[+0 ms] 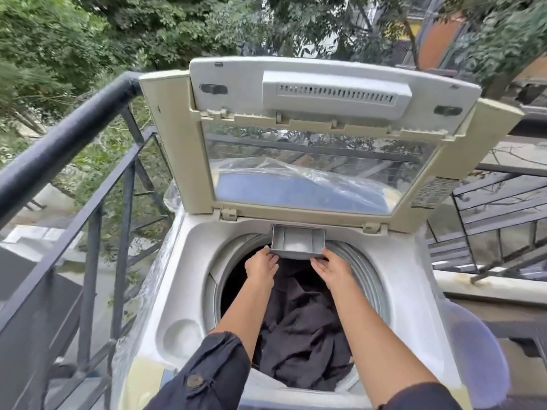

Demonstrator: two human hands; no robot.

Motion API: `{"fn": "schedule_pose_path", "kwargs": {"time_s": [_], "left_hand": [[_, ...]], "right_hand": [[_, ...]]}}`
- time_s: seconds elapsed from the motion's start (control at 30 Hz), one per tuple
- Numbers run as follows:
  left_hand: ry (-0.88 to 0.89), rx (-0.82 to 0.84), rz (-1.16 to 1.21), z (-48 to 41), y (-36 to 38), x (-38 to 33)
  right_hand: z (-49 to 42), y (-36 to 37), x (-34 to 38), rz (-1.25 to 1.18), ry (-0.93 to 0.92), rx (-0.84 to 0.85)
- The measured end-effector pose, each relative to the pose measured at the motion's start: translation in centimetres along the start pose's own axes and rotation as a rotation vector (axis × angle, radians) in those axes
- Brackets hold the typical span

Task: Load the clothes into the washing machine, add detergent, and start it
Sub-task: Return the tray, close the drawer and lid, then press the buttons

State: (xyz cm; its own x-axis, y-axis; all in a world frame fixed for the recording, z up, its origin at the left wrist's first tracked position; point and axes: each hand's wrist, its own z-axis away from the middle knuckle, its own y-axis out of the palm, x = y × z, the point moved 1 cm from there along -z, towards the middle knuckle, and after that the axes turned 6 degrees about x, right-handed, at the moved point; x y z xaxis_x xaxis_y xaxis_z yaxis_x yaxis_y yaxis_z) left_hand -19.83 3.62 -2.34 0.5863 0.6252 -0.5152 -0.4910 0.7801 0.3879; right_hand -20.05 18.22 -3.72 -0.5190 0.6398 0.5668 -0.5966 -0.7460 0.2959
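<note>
A white top-loading washing machine (405,291) stands before me with its lid (189,149) raised upright. Dark clothes (305,329) fill the drum. At the drum's far rim a grey detergent drawer (297,242) is pulled out, with white powder in its middle compartment. My left hand (262,266) touches the drawer's front left corner with its fingertips. My right hand (333,269) touches the front right corner. Both hands reach over the clothes, fingers extended against the drawer's front edge.
A dark metal railing (68,134) runs along the left of the machine, with trees beyond. Metal stairs (497,208) and a ledge lie to the right. A pale blue rounded object (476,350) sits at the machine's right side. Clear plastic wrap lies behind the lid.
</note>
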Motion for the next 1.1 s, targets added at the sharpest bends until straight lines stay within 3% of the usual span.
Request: {"fn": "schedule_pose_path", "kwargs": {"time_s": [0.27, 1.1], "left_hand": [[0.083, -0.124, 0.05, -0.5, 0.4, 0.3], [0.184, -0.079, 0.091, -1.1, 3.1, -1.8]], "right_hand": [[-0.8, 0.2, 0.4, 0.052, -0.134, -0.083], [-1.2, 3.2, 3.0, -0.032, -0.194, -0.088]]}}
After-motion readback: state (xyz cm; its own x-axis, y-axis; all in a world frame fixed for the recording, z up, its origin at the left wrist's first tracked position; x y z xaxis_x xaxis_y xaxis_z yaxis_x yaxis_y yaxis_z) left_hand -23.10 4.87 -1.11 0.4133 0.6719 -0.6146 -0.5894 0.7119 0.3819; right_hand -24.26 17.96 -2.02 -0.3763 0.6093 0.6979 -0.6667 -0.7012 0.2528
